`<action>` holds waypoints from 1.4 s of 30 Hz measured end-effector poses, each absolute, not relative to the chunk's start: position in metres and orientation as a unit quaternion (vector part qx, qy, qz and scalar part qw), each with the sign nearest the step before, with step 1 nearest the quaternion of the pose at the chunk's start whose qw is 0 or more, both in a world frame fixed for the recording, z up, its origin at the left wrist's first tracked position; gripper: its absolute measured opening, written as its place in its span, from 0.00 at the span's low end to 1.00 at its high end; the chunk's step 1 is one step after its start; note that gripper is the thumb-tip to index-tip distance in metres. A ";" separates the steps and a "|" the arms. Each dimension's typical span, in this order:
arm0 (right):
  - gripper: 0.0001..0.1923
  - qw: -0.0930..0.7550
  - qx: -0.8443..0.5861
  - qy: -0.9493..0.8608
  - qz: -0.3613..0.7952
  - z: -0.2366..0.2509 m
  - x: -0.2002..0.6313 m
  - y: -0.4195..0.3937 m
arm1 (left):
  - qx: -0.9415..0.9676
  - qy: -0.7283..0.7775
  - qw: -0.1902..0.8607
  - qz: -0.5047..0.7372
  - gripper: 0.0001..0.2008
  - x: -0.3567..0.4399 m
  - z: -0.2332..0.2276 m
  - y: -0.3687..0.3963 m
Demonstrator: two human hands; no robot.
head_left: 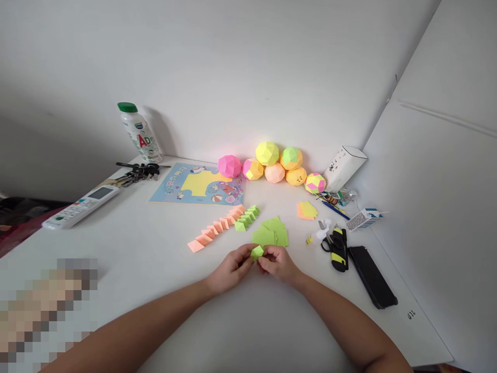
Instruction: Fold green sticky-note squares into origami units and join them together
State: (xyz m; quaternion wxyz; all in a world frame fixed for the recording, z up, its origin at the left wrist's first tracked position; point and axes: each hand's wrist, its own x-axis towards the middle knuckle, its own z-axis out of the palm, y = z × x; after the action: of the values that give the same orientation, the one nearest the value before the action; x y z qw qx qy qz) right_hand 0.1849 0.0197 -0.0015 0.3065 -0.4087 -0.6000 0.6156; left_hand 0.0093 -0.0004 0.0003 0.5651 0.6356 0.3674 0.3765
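Note:
Both hands meet over the white table (pixel 155 259) and pinch one small folded green paper piece (pixel 257 252). My left hand (pixel 232 267) grips its left side, my right hand (pixel 278 262) its right side. Just beyond the hands lies a loose stack of green paper squares (pixel 271 233). A diagonal row of folded paper units (pixel 223 226), orange at the near end and green at the far end, runs to the left of that stack.
Several coloured paper balls (pixel 274 165) sit against the wall. A picture sheet (pixel 198 184), keys (pixel 135 171), a remote (pixel 79 206) and a bottle (pixel 139 132) lie at the left. Scissors (pixel 337 247), a phone (pixel 373 276), pens, small boxes and orange-green notes (pixel 307 210) are at the right.

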 end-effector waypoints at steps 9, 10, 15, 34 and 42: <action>0.13 0.312 -0.389 -0.648 0.576 0.000 0.186 0.020 | 0.624 0.454 0.513 0.377 0.17 0.011 -0.009 -0.001; 0.14 0.312 -0.387 -0.651 0.573 0.000 0.186 0.020 | 0.621 0.455 0.514 0.379 0.16 0.012 -0.009 -0.001; 0.14 0.314 -0.386 -0.671 0.550 0.002 0.185 0.019 | 0.599 0.427 0.559 0.383 0.13 0.012 -0.008 0.002; 0.17 0.332 -0.380 -0.654 0.564 0.004 0.188 0.019 | 0.559 0.439 0.582 0.395 0.14 0.013 0.000 0.002; 0.17 0.302 -0.381 -0.686 0.541 0.002 0.186 0.018 | 0.525 0.451 0.609 0.387 0.17 0.011 0.003 0.003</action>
State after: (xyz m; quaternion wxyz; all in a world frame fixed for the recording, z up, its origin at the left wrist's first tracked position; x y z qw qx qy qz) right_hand 0.1862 0.0181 0.0018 0.3024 -0.3813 -0.6861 0.5407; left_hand 0.0109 0.0034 0.0030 0.6092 0.5252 0.4505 0.3874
